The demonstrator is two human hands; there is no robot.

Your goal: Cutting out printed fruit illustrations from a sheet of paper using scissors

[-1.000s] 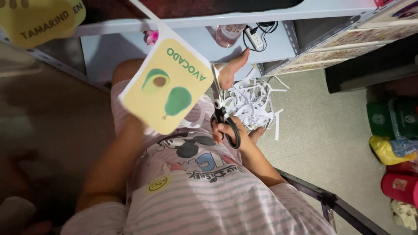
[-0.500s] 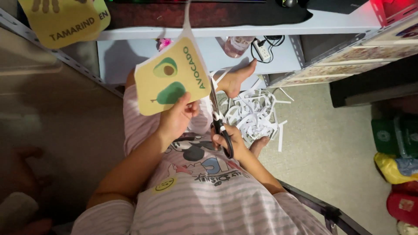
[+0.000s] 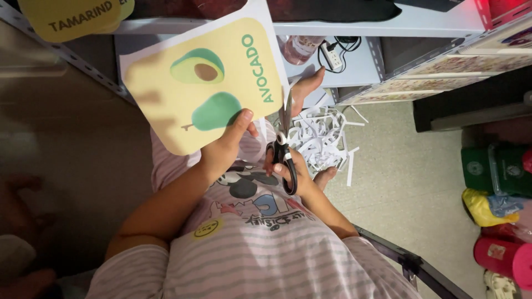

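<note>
My left hand point(image 3: 224, 148) pinches the lower edge of a yellow paper card point(image 3: 205, 83) with a white border and an avocado picture, holding it up in front of me. My right hand point(image 3: 285, 169) grips black-handled scissors point(image 3: 284, 149), whose blades point up along the card's right white margin. A heap of cut white paper strips point(image 3: 321, 138) lies on the floor just beyond the scissors, beside my bare foot point(image 3: 306, 88).
A grey metal shelf point(image 3: 354, 66) with a power strip and a clear bottle stands ahead. Another yellow card point(image 3: 77, 19) hangs at the upper left. Green, yellow and red packages point(image 3: 499, 194) crowd the right edge. A dark metal bar point(image 3: 410, 260) runs at my right.
The card has come up closer to the camera and now fills more of the view. The scissors stay at its right edge, blades now running along the white margin.
</note>
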